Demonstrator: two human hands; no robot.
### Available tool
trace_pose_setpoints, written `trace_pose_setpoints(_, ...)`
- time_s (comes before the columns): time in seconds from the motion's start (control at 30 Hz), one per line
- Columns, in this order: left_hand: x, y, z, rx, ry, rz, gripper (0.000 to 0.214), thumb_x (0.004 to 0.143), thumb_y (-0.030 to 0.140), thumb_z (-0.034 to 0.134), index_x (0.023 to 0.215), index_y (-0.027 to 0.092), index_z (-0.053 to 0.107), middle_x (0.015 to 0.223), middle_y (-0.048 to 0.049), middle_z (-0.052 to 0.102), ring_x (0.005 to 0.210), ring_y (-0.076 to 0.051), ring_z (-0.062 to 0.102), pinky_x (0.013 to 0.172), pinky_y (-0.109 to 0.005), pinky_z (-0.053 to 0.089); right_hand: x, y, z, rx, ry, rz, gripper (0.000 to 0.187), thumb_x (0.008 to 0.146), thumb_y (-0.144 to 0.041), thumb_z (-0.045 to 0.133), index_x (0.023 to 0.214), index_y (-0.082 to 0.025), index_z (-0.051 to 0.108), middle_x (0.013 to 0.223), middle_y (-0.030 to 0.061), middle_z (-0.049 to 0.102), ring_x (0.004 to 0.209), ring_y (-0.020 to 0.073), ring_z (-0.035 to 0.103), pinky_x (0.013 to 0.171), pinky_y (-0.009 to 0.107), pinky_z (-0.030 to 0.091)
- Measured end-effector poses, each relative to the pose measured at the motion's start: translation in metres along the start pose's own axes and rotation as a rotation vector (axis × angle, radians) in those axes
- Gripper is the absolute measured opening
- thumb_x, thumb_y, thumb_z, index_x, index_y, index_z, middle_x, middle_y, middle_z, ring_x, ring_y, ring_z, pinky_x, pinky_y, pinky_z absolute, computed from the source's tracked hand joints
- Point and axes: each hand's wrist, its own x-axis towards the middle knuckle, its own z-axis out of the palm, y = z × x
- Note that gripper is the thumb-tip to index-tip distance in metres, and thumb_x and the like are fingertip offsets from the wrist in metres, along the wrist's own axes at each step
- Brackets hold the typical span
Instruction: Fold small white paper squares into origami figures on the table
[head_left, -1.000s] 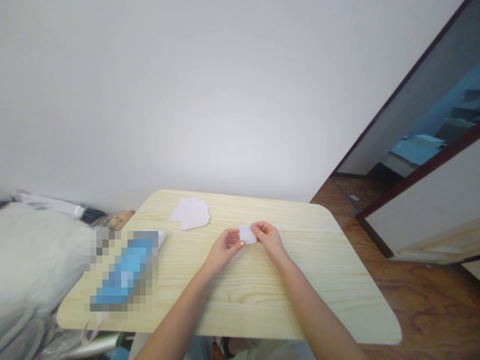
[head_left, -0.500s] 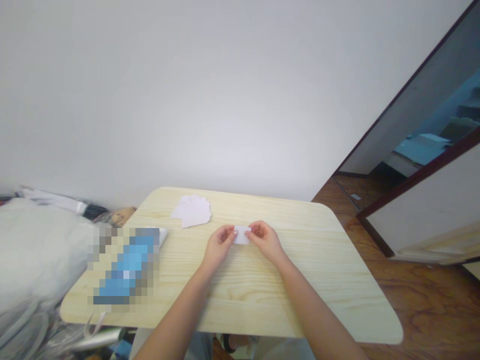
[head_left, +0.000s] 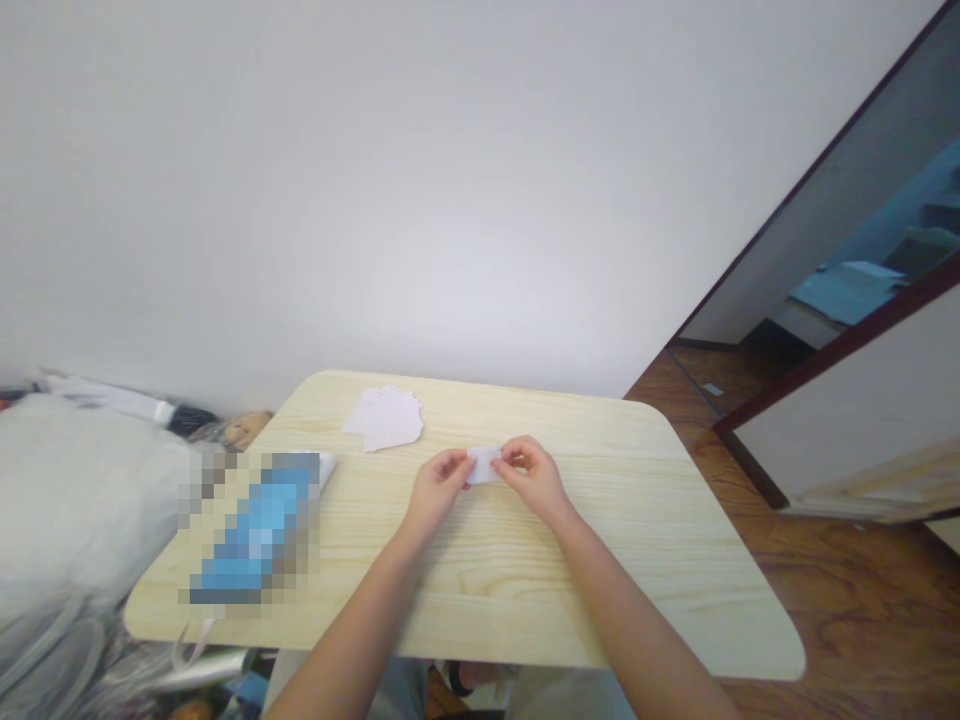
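Note:
A small white piece of paper [head_left: 484,464] is held just above the middle of a light wooden table [head_left: 660,560]. My left hand [head_left: 439,490] pinches its left edge with thumb and fingertips. On the other edge my right hand [head_left: 529,475] pinches it the same way. Both hands have curled fingers and meet at the paper. A fanned pile of similar white paper pieces [head_left: 385,418] lies on the table farther back and to the left, apart from both hands.
A blurred blue object [head_left: 251,530] lies on the table's left part. Pale bedding and clutter [head_left: 67,500] sit left of the table. A white wall stands behind. Brown wooden floor [head_left: 862,600] and an open doorway [head_left: 847,300] are at the right.
The two hands came closer together on the small paper and shifted slightly left and up; the left fingers now grip its edge more tightly.

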Motion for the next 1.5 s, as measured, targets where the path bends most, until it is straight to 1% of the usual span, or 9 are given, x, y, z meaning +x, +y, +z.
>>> trace_pose_setpoints(0.17, -0.001, 0.003, 0.000, 0.023, 0.012, -0.015, 0.029, 0.060, 0.042, 0.063, 0.069, 0.014, 0.061, 0.060, 0.0004, 0.059, 0.049, -0.009, 0.049, 0.047, -0.020, 0.042, 0.000, -0.006, -0.002, -0.001, -0.024, -0.105, 0.008, 0.073, -0.025, 0.058, 0.080, -0.021, 0.061, 0.087, 0.0047, 0.054, 0.083, 0.0153, 0.055, 0.070, 0.028, 0.049)
trace_pose_setpoints(0.33, 0.000, 0.001, -0.003, 0.026, -0.014, -0.025, 0.029, 0.065, 0.042, 0.057, 0.065, 0.013, 0.062, 0.058, -0.0008, 0.057, 0.051, -0.010, 0.049, 0.047, -0.020, 0.041, -0.001, -0.010, -0.005, -0.057, -0.050, -0.186, 0.008, 0.074, -0.022, 0.058, 0.078, -0.023, 0.065, 0.097, 0.0050, 0.057, 0.096, 0.0173, 0.053, 0.086, 0.035, 0.043)
trace_pose_setpoints(0.63, 0.001, -0.002, -0.005, 0.040, -0.005, -0.042, 0.029, 0.065, 0.041, 0.058, 0.065, 0.013, 0.064, 0.058, -0.0015, 0.059, 0.051, -0.011, 0.050, 0.049, -0.022, 0.042, -0.001, -0.011, -0.013, -0.068, -0.199, -0.166, 0.013, 0.076, -0.020, 0.055, 0.079, -0.022, 0.067, 0.107, 0.0069, 0.060, 0.098, 0.0182, 0.056, 0.084, 0.034, 0.045)
trace_pose_setpoints(0.8, 0.001, -0.002, -0.007, 0.046, -0.051, -0.038, 0.030, 0.066, 0.042, 0.058, 0.069, 0.012, 0.065, 0.063, -0.0031, 0.062, 0.055, -0.012, 0.053, 0.052, -0.023, 0.044, -0.001, -0.011, -0.014, -0.083, -0.204, -0.194, 0.012, 0.075, -0.019, 0.056, 0.078, -0.022, 0.067, 0.101, 0.0065, 0.063, 0.092, 0.0175, 0.058, 0.083, 0.035, 0.045)
trace_pose_setpoints(0.9, 0.001, -0.003, -0.008, 0.073, -0.093, -0.017, 0.032, 0.070, 0.041, 0.055, 0.081, 0.012, 0.066, 0.068, -0.0041, 0.063, 0.058, -0.013, 0.055, 0.053, -0.024, 0.045, 0.000, -0.007, -0.012, 0.022, -0.179, -0.094, 0.011, 0.074, -0.022, 0.056, 0.079, -0.021, 0.065, 0.100, 0.0068, 0.063, 0.091, 0.0175, 0.059, 0.078, 0.032, 0.047)
trace_pose_setpoints(1.03, 0.001, -0.005, -0.010, 0.320, -0.072, 0.202, 0.037, 0.075, 0.034, 0.052, 0.108, 0.019, 0.058, 0.086, -0.0057, 0.062, 0.078, -0.017, 0.058, 0.066, -0.028, 0.047, 0.003, 0.006, -0.011, 0.170, -0.205, 0.134, 0.016, 0.073, -0.026, 0.056, 0.085, -0.018, 0.061, 0.099, 0.0079, 0.064, 0.077, 0.0165, 0.062, 0.065, 0.029, 0.050)
trace_pose_setpoints(1.17, 0.001, -0.011, -0.011, 0.691, -0.078, 0.432, 0.023, 0.076, 0.027, 0.055, 0.096, 0.023, 0.065, 0.097, -0.0066, 0.059, 0.096, -0.020, 0.052, 0.086, -0.035, 0.040, 0.004, 0.016, -0.014, -0.068, -0.232, 0.083, 0.012, 0.074, -0.023, 0.055, 0.081, -0.018, 0.063, 0.100, 0.0072, 0.063, 0.089, 0.0178, 0.059, 0.079, 0.034, 0.046)
trace_pose_setpoints(1.3, 0.003, -0.018, -0.010, 0.917, -0.065, 0.423, 0.015, 0.074, 0.027, 0.057, 0.084, 0.023, 0.067, 0.097, -0.0067, 0.059, 0.096, -0.023, 0.051, 0.086, -0.038, 0.038, 0.004, 0.017, -0.015, -0.372, -0.235, -0.121, 0.008, 0.069, -0.016, 0.060, 0.074, -0.019, 0.065, 0.100, 0.0068, 0.060, 0.095, 0.0188, 0.053, 0.086, 0.035, 0.039)
trace_pose_setpoints(1.5, 0.001, -0.017, -0.006, 1.064, -0.059, 0.382, 0.009, 0.073, 0.026, 0.058, 0.076, 0.020, 0.064, 0.092, -0.0069, 0.059, 0.093, -0.023, 0.051, 0.083, -0.038, 0.037, 0.006, 0.019, -0.016, -0.482, -0.390, -0.142, 0.009, 0.071, -0.013, 0.057, 0.075, -0.017, 0.064, 0.070, 0.0015, 0.060, 0.066, 0.0125, 0.054, 0.062, 0.023, 0.042)
